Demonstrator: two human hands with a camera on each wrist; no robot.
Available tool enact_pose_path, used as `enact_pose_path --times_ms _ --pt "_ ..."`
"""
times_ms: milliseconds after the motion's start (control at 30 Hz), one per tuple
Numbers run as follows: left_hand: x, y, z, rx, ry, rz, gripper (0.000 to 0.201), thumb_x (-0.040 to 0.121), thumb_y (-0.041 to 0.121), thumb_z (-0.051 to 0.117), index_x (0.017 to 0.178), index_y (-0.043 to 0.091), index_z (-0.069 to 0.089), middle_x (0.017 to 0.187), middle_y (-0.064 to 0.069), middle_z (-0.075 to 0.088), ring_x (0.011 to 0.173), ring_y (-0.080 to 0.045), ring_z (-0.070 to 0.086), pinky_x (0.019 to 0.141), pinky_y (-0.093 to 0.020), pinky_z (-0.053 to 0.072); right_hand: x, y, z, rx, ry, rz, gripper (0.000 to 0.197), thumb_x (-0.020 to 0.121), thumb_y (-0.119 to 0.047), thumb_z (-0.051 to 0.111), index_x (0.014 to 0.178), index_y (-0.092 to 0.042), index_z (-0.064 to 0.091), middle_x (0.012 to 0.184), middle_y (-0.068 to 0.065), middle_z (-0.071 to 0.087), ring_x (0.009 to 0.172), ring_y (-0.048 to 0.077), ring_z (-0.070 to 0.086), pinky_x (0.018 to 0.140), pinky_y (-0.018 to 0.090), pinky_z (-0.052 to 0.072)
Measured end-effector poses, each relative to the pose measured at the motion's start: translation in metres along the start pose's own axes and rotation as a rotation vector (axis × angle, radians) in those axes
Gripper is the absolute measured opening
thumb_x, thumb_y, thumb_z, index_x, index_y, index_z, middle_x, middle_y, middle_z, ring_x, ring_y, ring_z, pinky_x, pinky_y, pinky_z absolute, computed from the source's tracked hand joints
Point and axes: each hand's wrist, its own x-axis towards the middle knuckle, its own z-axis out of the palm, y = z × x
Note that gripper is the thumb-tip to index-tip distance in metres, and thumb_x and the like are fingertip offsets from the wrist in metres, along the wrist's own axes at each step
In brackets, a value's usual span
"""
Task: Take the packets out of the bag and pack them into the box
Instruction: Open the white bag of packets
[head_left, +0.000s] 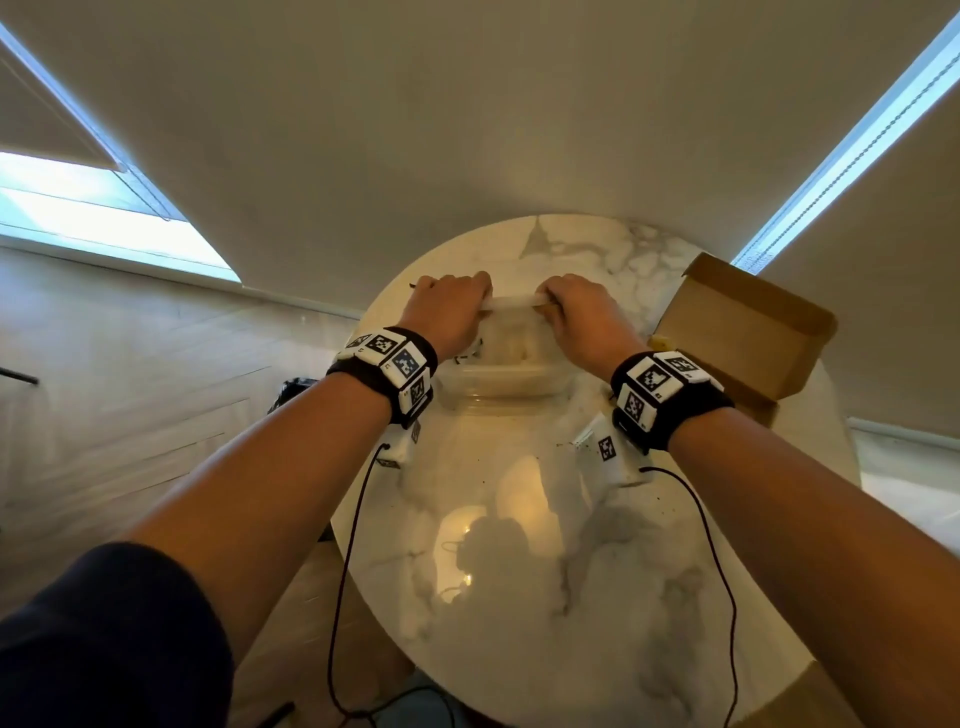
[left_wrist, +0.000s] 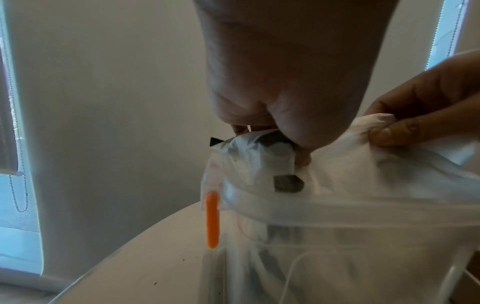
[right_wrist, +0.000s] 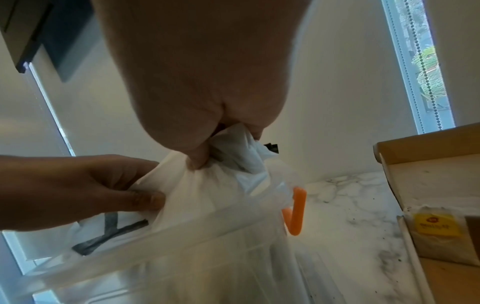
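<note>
Bag (head_left: 511, 332), frame centre: left hand (head_left: 447, 312) and right hand (head_left: 582, 312) pinching its rim. Risk: thin film tearing under outward pull.

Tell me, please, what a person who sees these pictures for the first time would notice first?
First, the two hands at the far middle of the round marble table: the left hand and the right hand each grip the top edge of a translucent white bag. Orange handles hang at the sides of the clear container that holds the bag. To the right lies an open cardboard box with a yellow-labelled packet inside.
</note>
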Motion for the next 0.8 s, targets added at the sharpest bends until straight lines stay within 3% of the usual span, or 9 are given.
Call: enact_pose_path --times_ms 100,200,400,500,633,800 --pt "0.000 0.002 -0.010 -0.069 0.098 -0.009 0.019 0.089 0.003 0.050 0.101 0.018 0.048 0.085 0.002 0.054 0.083 -0.029 0.056 0.081 -0.040 0.036 0.000 -0.006 -0.004 0.025 0.082 -0.030 0.014 0.100 -0.015 0.050 0.100 -0.007 0.062 0.093 0.007 0.059 0.086 0.026 0.054 0.075 0.034 0.042" --pt "-0.001 0.007 -0.024 -0.131 0.216 -0.018 0.019 0.089 0.002 0.053 0.099 0.018 0.051 0.086 0.003 0.053 0.080 -0.024 0.054 0.077 -0.037 0.039 0.000 -0.017 -0.016 0.058 0.207 -0.064 0.012 0.099 -0.012 0.051 0.100 -0.007 0.062 0.091 0.002 0.054 0.084 0.020 0.050 0.076 0.030 0.040" --pt "-0.009 0.022 -0.070 -0.205 0.405 -0.022 0.011 0.095 0.008 0.048 0.100 0.017 0.053 0.086 0.000 0.058 0.077 -0.023 0.054 0.073 -0.035 0.043 -0.010 -0.049 -0.057 0.097 0.400 -0.124 0.014 0.099 -0.015 0.052 0.105 -0.008 0.063 0.097 0.004 0.059 0.086 0.012 0.049 0.079 0.024 0.041" --pt "-0.021 0.031 -0.097 -0.248 0.469 0.023 0.012 0.094 0.012 0.049 0.101 0.020 0.053 0.086 0.003 0.057 0.077 -0.023 0.054 0.072 -0.038 0.044 -0.024 -0.068 -0.084 0.103 0.459 -0.146 0.015 0.099 -0.014 0.053 0.107 -0.007 0.063 0.101 0.003 0.059 0.091 0.011 0.050 0.082 0.019 0.040" --pt "-0.046 0.049 -0.130 -0.292 0.531 0.111 0.014 0.093 0.012 0.047 0.102 0.021 0.053 0.085 0.006 0.054 0.077 -0.024 0.052 0.070 -0.040 0.041 -0.053 -0.091 -0.113 0.110 0.542 -0.182 0.012 0.098 -0.012 0.055 0.106 -0.007 0.063 0.098 -0.001 0.056 0.088 0.009 0.050 0.078 0.011 0.038" --pt "-0.088 0.068 -0.131 -0.325 0.526 0.201 0.015 0.095 0.015 0.047 0.107 0.018 0.056 0.089 0.005 0.056 0.081 -0.022 0.053 0.073 -0.038 0.041 -0.104 -0.103 -0.123 0.087 0.535 -0.136 0.012 0.099 -0.013 0.055 0.108 -0.008 0.062 0.100 -0.001 0.057 0.088 0.007 0.050 0.078 0.010 0.040"
